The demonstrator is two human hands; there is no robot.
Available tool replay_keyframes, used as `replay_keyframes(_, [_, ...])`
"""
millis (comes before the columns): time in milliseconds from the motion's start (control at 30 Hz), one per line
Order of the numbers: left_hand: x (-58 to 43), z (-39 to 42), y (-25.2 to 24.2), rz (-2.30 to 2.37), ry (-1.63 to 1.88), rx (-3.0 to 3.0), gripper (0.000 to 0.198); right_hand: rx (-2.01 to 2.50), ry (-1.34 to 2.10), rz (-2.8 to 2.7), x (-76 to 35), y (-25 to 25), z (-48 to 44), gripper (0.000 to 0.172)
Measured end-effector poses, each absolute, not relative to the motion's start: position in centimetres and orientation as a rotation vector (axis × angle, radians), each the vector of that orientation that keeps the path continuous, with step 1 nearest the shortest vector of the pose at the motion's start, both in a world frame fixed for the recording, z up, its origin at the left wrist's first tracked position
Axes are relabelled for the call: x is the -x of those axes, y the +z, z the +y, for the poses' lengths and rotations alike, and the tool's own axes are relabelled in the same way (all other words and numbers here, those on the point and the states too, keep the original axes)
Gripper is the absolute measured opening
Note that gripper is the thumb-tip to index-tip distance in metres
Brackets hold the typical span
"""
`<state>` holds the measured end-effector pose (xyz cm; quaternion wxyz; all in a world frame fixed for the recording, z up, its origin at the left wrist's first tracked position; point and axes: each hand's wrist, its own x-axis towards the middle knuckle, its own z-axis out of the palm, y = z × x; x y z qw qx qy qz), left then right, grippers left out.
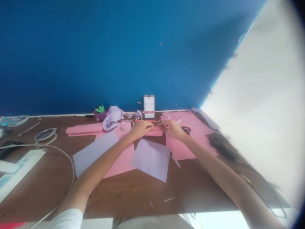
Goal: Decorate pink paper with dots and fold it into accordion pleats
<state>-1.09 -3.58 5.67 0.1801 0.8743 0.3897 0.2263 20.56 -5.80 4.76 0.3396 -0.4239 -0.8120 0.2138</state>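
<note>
My left hand [143, 128] and my right hand [173, 128] are close together in front of an upright phone [149, 106]. The fingers of both hands are bent and drawn together, almost meeting. What they pinch is too small to make out. A strip of folded pink paper [154, 131] lies just below the fingers. Nearer to me, a lilac paper sheet [152, 159] lies flat, and a second lilac sheet [94, 152] is under my left forearm. Black-handled scissors [186, 129] rest on pink paper sheets [181, 149] beside my right wrist.
Crumpled lilac paper [113, 117] and a small purple pot with green paper leaves [100, 113] stand at the back left. A white power strip [21, 171] and a looping cable [69, 156] occupy the left. A dark device [224, 148] with a cord lies right.
</note>
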Motion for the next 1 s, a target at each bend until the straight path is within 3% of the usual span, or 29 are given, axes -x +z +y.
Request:
replay_keyframes(333, [2.0,-3.2,6.2,1.113,0.588,-2.336,0.024,1.143,0.484,-2.013,-21.2,4.6,-5.3,0.025])
replay_keyframes(500, [2.1,-3.0,6.4,1.023,0.732,-2.231,0.023,1.145,0.468,-1.974,-21.6,4.8,-5.1,0.024])
replay_keyframes(833, [1.3,-3.5,5.9,1.029,0.777,-2.175,0.022,1.116,0.503,-2.209,-21.2,4.4,-5.5,0.029])
replay_keyframes(1000, [1.3,-3.5,6.2,0.994,0.699,-2.121,0.031,1.107,0.314,-2.266,-21.1,4.5,-5.5,0.03])
